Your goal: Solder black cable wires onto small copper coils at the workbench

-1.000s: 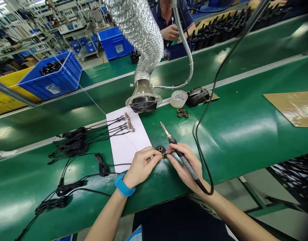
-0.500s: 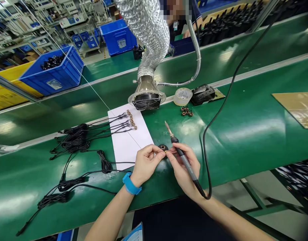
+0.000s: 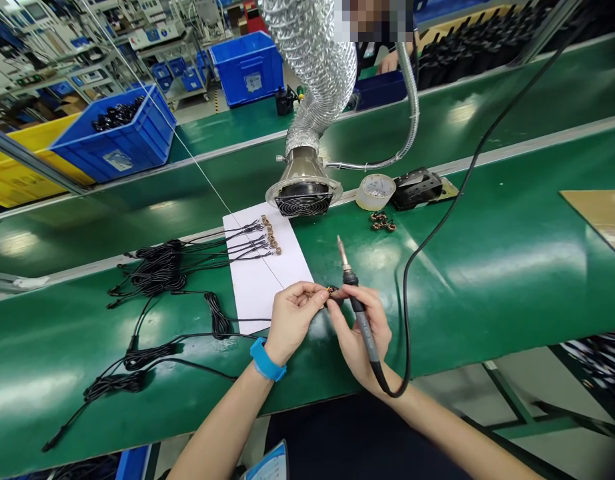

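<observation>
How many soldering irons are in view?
1: the soldering iron, held in the right hand, tip pointing away from the person. Others may be hidden in the background.

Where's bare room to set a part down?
Widest: green bench between the black cord and tan board. Smaller: white sheet, below the wire ends. Crowded: left, under black cables, and around left hand and right hand.
</observation>
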### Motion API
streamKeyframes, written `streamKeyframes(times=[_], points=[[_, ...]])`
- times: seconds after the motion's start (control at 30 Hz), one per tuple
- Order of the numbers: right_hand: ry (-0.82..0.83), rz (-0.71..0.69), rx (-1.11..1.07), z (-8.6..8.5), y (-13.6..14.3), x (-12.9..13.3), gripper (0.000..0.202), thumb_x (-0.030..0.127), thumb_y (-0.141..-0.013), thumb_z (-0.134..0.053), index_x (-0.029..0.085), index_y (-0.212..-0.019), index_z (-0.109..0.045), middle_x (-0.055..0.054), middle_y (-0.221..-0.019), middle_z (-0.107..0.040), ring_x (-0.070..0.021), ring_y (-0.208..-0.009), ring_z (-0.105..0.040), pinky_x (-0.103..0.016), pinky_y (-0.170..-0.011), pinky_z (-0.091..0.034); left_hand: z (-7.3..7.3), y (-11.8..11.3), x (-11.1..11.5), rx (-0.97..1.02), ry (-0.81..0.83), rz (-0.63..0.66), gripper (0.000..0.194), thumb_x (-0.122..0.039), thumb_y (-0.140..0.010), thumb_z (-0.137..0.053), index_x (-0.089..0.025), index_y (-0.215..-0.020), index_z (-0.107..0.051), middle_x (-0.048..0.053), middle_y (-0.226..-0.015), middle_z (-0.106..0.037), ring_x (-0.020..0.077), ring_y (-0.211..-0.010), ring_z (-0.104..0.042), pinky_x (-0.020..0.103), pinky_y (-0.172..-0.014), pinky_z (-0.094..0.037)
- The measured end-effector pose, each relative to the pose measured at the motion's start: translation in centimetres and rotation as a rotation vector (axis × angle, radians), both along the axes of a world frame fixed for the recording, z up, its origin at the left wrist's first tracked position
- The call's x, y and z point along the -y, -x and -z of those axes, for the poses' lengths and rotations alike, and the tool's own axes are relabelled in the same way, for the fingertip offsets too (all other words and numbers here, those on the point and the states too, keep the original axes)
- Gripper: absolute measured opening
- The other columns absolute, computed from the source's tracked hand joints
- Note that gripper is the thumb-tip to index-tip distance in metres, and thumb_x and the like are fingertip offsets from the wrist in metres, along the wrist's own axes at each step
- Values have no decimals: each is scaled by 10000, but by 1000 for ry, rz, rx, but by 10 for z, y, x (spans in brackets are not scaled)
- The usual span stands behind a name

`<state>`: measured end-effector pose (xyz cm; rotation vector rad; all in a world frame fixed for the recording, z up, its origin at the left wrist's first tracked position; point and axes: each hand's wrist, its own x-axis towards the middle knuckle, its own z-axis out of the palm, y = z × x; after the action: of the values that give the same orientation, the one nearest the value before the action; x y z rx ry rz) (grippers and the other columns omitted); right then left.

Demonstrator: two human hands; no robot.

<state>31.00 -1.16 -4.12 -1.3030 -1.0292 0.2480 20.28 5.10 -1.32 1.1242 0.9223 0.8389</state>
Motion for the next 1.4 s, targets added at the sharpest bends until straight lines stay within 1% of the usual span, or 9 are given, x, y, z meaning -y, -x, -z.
streamKeyframes(times=[0.13, 0.27, 0.43, 0.53, 0.7, 1.0, 1.13, 1.3, 1.4], points=[[-38, -37, 204, -8, -11, -5, 428, 138, -846, -720, 285, -1232, -607, -50, -1039, -660, -217, -1031, -619, -395, -882, -566, 3, 2, 3, -191, -221, 72, 75, -210, -851, -677, -149, -867, -717, 43, -836, -668, 143, -759, -578, 254, -684, -442], [10, -139, 212, -15, -19, -8, 365, 108, -905, -631, 297, -1217, -620, -34, -1013, -638, -182, -954, -650, -361, -858, -577, 0, 6, 4, -335, -359, 158, 90, -226, -895, -634, -167, -856, -688, 10, -801, -601, 110, -647, -470, 251, -589, -357], [133, -222, 85, -22, -32, 2, 307, 165, -911, -652, 300, -1186, -645, -22, -1017, -643, -171, -908, -678, -336, -842, -584, -9, 14, -3, -386, -452, 261, 153, -313, -928, -642, -182, -871, -696, 23, -811, -599, 158, -784, -520, 277, -716, -404], [216, -276, 39, -23, -40, 10, 284, 200, -916, -661, 302, -1181, -653, -21, -1040, -658, -169, -917, -686, -328, -857, -579, -12, 14, -6, -413, -450, 333, 198, -340, -955, -605, -184, -864, -684, 29, -834, -602, 172, -830, -535, 289, -758, -411], [236, -276, 19, -22, -43, 16, 255, 189, -915, -654, 293, -1148, -661, -19, -1036, -647, -158, -910, -675, -312, -854, -566, -12, 8, -6, -381, -345, 401, 213, -344, -959, -576, -170, -866, -656, 30, -855, -590, 162, -800, -543, 275, -717, -418], [254, -269, -87, -17, -40, 7, 232, 211, -897, -670, 271, -1121, -666, -15, -987, -661, -147, -854, -674, -295, -806, -583, -14, -5, -13, -265, -149, 295, 145, -260, -838, -627, -147, -747, -628, 20, -755, -609, 137, -730, -548, 239, -685, -428], [195, -143, -11, -5, -46, 5, 212, 230, -913, -653, 254, -1122, -679, -30, -970, -680, -160, -837, -687, -323, -805, -582, -5, -10, -21, -320, -143, 169, 140, -268, -803, -629, -147, -734, -638, 10, -705, -606, 121, -654, -526, 228, -615, -412], [133, 114, -91, 9, -56, 11, 137, 279, -919, -639, 212, -1025, -693, -27, -837, -689, -127, -586, -627, -279, -544, -524, 5, -12, -30, -388, -163, 98, 115, -246, -773, -616, -146, -732, -655, 14, -725, -633, 119, -653, -540, 221, -599, -413], [39, 117, -128, 12, -57, 16, 124, 279, -930, -602, 188, -898, -680, 22, -626, -601, -105, -455, -539, -246, -431, -430, 7, -13, -32, -402, -155, 107, 127, -258, -770, -616, -142, -742, -662, 20, -738, -649, 121, -657, -545, 220, -594, -415]])
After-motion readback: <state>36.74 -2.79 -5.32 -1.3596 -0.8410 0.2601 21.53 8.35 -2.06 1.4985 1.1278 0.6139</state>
